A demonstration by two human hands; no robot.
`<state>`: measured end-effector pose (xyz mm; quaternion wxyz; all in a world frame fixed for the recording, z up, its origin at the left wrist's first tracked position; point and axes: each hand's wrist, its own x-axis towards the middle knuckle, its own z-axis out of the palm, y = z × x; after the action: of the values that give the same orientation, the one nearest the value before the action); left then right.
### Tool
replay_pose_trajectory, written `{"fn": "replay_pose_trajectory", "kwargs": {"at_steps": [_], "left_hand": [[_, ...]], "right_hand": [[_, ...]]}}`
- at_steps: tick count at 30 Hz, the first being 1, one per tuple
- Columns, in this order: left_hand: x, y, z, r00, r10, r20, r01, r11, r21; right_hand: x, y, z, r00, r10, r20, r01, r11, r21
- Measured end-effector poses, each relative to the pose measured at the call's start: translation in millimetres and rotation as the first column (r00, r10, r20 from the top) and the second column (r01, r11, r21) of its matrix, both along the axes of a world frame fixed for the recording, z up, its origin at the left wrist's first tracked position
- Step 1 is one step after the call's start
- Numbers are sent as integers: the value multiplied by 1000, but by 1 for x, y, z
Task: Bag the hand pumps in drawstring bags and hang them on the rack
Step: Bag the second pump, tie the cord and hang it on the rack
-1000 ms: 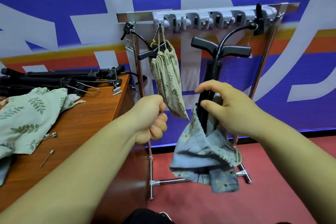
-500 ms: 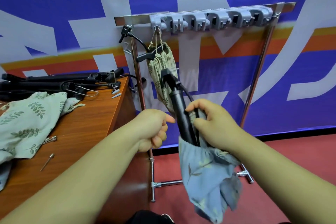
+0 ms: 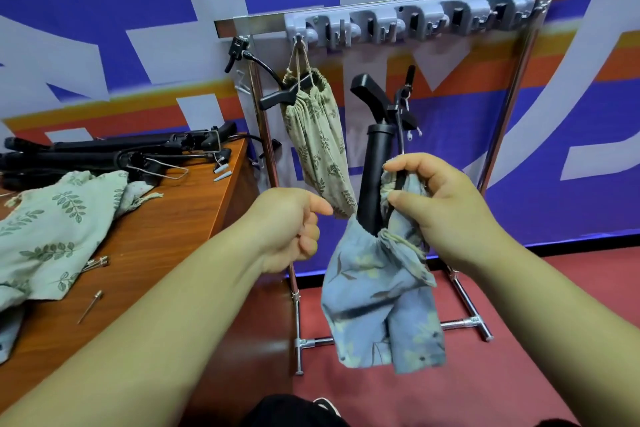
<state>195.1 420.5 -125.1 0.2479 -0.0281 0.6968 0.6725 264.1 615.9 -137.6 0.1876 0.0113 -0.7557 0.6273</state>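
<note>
No brand or legible writing shows. In front of the rack (image 3: pixel 408 22), the right hand (image 3: pixel 440 208) pinches the blue drawstring bag (image 3: pixel 377 291) mouth around the black hand pump (image 3: pixel 375 163), now more upright than before. The left hand (image 3: pixel 291 229) is fisted; what it holds cannot be told. A green bagged pump (image 3: pixel 317 135) hangs from the rack's leftmost hook.

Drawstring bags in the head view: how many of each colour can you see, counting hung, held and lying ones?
Green leaf-print bags: 2, one hung on the rack, one lying on the table
Blue bags: 1, held at the right hand with a pump in it
Total: 3
</note>
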Motion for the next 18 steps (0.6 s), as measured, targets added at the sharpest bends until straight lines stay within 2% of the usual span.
{"fn": "replay_pose_trajectory", "kwargs": {"at_steps": [5,14,18], "left_hand": [[-1,-3,-1,994,-96,-53,94,994,-47],[3,-2,-1,996,-78,-36,78,997,-13],[5,-2,-1,986,-62,-154,53,997,-62]], "right_hand": [[5,3,0,1000,-5,7,5,1000,28],[6,3,0,1000,6,2,-6,998,70],[6,4,0,1000,8,-7,-7,996,85]]}}
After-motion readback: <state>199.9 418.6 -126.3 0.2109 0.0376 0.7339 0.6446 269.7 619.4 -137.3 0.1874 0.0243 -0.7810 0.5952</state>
